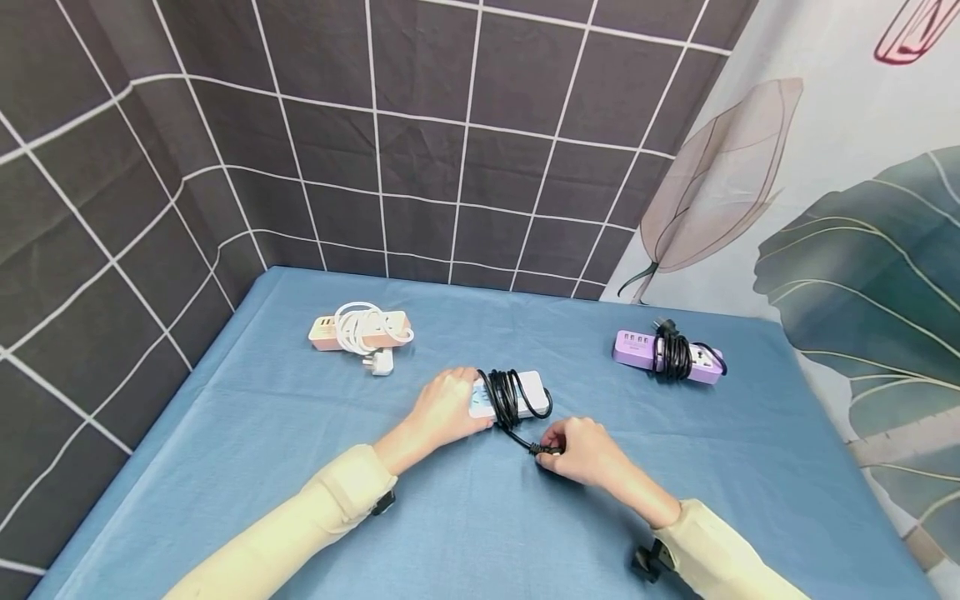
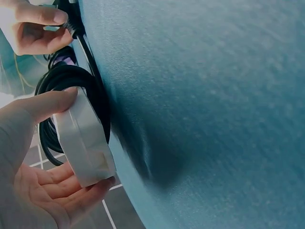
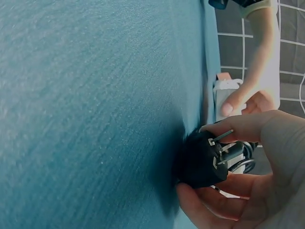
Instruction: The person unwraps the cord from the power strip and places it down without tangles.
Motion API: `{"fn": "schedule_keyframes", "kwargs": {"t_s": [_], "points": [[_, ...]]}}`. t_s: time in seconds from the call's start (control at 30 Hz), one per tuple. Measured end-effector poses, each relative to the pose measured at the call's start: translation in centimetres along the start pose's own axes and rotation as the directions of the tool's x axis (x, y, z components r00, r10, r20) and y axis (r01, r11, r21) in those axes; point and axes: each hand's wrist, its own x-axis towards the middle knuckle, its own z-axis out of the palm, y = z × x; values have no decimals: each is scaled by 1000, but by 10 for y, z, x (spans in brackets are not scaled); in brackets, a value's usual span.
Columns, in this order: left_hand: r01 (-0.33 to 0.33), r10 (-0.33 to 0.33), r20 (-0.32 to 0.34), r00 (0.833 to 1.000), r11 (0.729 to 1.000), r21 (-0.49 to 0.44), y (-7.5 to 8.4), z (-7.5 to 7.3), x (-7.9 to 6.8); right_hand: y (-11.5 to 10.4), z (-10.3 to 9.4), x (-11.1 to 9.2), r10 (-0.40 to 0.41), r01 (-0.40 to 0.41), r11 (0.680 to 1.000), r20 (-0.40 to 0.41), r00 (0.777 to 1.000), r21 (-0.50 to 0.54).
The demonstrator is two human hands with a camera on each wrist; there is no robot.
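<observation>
A white power strip (image 1: pixel 534 390) lies mid-table with its black cord (image 1: pixel 505 398) wound around it. My left hand (image 1: pixel 448 406) grips the strip's left end; in the left wrist view the thumb presses one side of the white casing (image 2: pixel 83 138) and the fingers lie along the other. Just to the right, my right hand (image 1: pixel 583 452) pinches the black plug (image 3: pixel 202 160) at the cord's end. Its metal prongs stick out towards the palm in the right wrist view. A short length of cord runs from the coil to the plug.
A pink and white power strip (image 1: pixel 325 335) with a white cord wound on it lies at the back left. At the back right is a purple power strip (image 1: pixel 636 350) wrapped in black cord. Blue cloth covers the table (image 1: pixel 450 517); a dark gridded curtain (image 1: pixel 420 150) hangs behind.
</observation>
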Motion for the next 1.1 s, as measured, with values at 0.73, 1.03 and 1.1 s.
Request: {"fn": "schedule_keyframes", "kwargs": {"t_s": [0.73, 1.03, 1.1], "points": [[41, -40, 18, 999, 996, -74, -2, 3, 4, -2, 11, 0, 26, -36, 996, -122, 992, -87], [69, -72, -12, 997, 988, -136, -2, 1, 3, 0, 10, -1, -11, 4, 999, -151, 989, -45], [65, -70, -25, 997, 987, -147, -1, -1, 3, 0, 8, -2, -25, 19, 999, -165, 986, -35]]}}
